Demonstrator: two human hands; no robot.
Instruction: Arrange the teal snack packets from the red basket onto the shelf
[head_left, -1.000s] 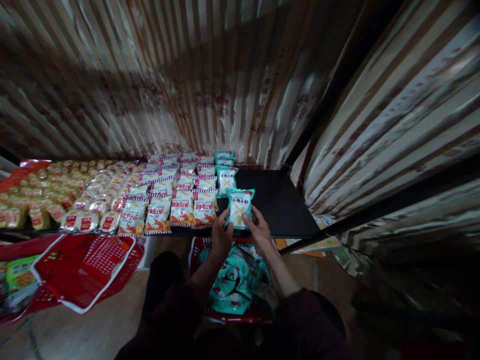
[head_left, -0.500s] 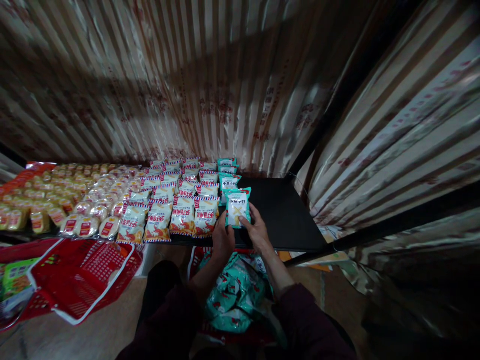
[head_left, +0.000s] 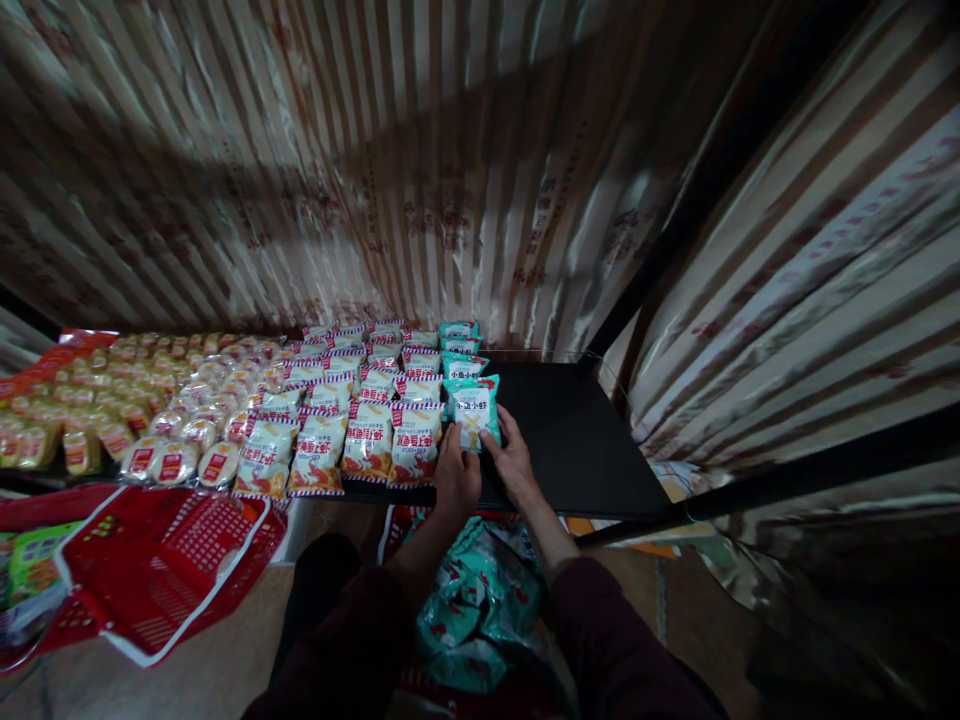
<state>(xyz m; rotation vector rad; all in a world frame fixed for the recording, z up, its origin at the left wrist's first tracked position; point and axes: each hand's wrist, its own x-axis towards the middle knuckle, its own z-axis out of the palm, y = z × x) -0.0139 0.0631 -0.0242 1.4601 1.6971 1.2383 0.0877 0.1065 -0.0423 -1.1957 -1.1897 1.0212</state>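
Snack bag [head_left: 474, 405] is gripped between left hand [head_left: 457, 475] and right hand [head_left: 514, 464] over the shelf [head_left: 574, 440] at 12 o'clock; shoved back too hard, it could tip the green packets [head_left: 465, 367] behind, imo.

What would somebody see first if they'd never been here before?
Probably the rows of shiny snack packs covering the left and middle of the black shelf. Next, the bright teal bag between the left hand and the right hand, at the front of a short teal line. Below, a red basket with a white-edged rim stands out at the left.
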